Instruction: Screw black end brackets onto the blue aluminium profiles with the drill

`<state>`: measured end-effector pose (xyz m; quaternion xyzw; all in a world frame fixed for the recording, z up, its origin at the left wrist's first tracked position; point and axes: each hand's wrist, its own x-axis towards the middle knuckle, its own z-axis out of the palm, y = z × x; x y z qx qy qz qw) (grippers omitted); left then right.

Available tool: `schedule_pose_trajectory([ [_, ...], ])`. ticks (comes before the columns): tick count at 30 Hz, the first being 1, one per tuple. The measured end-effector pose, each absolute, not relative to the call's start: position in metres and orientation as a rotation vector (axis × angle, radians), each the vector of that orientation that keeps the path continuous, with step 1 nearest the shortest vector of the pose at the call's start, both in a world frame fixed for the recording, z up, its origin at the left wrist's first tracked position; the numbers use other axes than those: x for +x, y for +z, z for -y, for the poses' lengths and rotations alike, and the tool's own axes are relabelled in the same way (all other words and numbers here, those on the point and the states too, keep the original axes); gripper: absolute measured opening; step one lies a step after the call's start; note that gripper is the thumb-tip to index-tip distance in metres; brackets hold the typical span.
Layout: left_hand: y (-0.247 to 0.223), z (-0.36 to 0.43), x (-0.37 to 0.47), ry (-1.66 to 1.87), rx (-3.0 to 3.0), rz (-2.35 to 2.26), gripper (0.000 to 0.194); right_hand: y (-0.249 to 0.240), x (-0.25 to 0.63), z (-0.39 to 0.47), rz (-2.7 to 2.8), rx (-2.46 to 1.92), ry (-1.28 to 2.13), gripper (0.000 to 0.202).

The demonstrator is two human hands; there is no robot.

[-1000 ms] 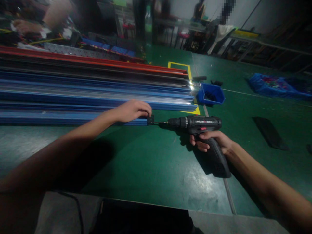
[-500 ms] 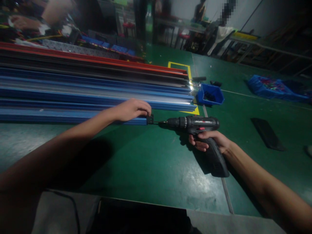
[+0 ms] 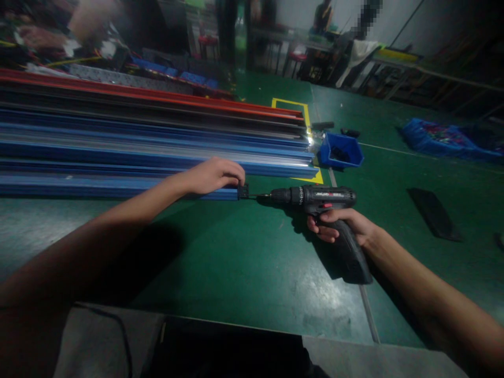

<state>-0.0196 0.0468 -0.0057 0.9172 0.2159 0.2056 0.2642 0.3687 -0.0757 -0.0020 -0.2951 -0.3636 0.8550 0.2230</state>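
My right hand (image 3: 338,224) is wrapped round the grip of a black cordless drill (image 3: 328,197), which lies level and points left. Its thin bit (image 3: 255,197) reaches to a small black end cap (image 3: 243,191) at the end of the nearest blue metal profile (image 3: 220,195). My left hand (image 3: 220,176) rests over that end, its fingers bent down and closed on the cap and the profile. Whether the bit tip sits in a screw is too small to tell.
More long profiles, blue (image 3: 275,169), black and red (image 3: 236,104), lie side by side behind. A blue bin (image 3: 342,152) with dark parts stands past their ends. Rightward lie a flat black slab (image 3: 433,214) and larger blue trays (image 3: 441,137). A co-worker's hand (image 3: 43,38) is at the far left.
Both hands and the drill keep nearly the same place against the profile. The whole view has shifted very slightly.
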Motion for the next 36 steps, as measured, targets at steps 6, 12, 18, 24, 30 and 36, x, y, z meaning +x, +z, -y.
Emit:
schedule_pose_trajectory([
  [6,-0.0047,-0.0455,-0.0182,0.552,2.472,-0.585,0.018,-0.0027,0.3703,0.0747,0.996,-0.824,2.373,0.021],
  [12,-0.0024,-0.0435,-0.0173,0.554,2.464,-0.595,0.018,-0.0038,0.3708,0.0748,0.994,-0.831,2.383,0.022],
  [18,0.0003,-0.0424,-0.0163,0.543,2.466,-0.607,0.018,-0.0031,0.3699,0.0754,1.002,-0.818,2.36,0.021],
  [24,-0.0014,-0.0435,-0.0166,0.551,2.489,-0.596,0.021,-0.0028,0.3703,0.0745,1.011,-0.826,2.378,0.022],
  [30,-0.0026,-0.044,-0.017,0.555,2.482,-0.583,0.02,-0.0052,0.372,0.0737,1.032,-0.823,2.37,0.021],
  [36,0.0005,-0.0418,-0.0157,0.558,2.461,-0.591,0.02,-0.0047,0.372,0.0738,1.038,-0.835,2.35,0.019],
])
